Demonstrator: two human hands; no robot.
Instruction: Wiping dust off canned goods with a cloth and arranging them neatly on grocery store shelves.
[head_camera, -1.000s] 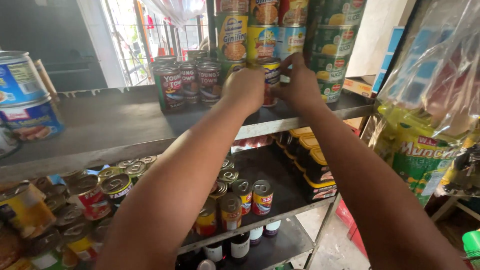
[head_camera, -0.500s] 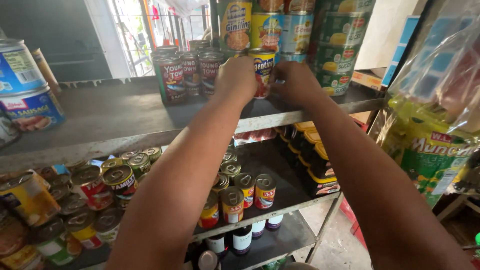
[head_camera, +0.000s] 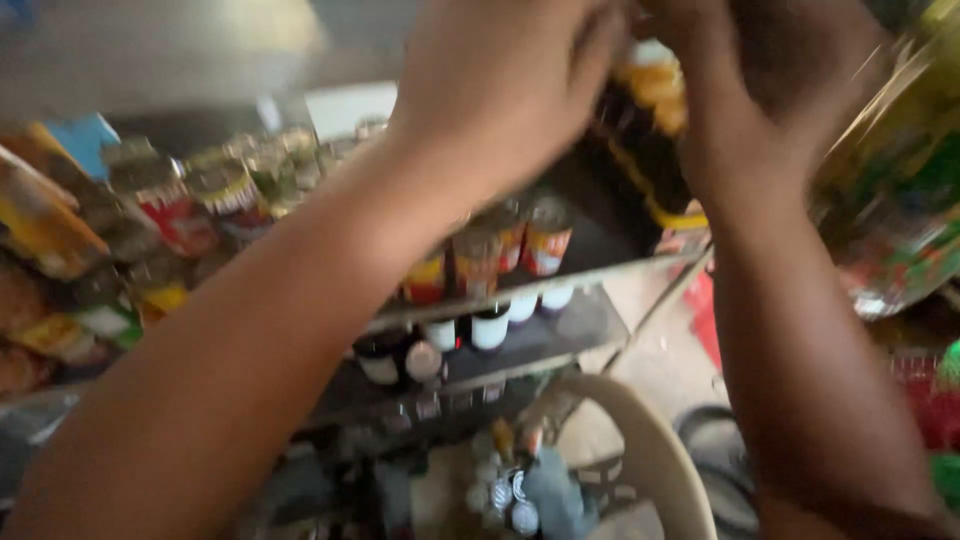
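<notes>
Change since the earlier frames: the view has dropped and blurred; both hands, previously at the stacked tins on the top shelf, now fill the upper edge of the picture, and the lower shelves have come into sight.

Left hand (head_camera: 505, 85): raised at 12 o'clock, fingers curled downward and close together; whether they pinch anything cannot be told through the blur.

Right hand (head_camera: 740, 90): at 1 o'clock, just beside the left, back toward the camera; grip state cannot be told.

Dark yellow-banded item (head_camera: 650, 130): between the two hands and slightly below them, at about 6 o'clock from the fingertips; its long axis runs roughly top to bottom, leaning. Both hands are near it; which one is nearer cannot be told.

Middle shelf (head_camera: 600, 275): a row of upright red-and-yellow cans (head_camera: 500, 245) near its front edge.

Lower shelf: dark bottles with white caps (head_camera: 490, 330).

Left side, 9 o'clock: loosely piled tins (head_camera: 190, 205), blurred.

Bottom, 5 o'clock: pale curved plastic rim (head_camera: 650, 450).
</notes>
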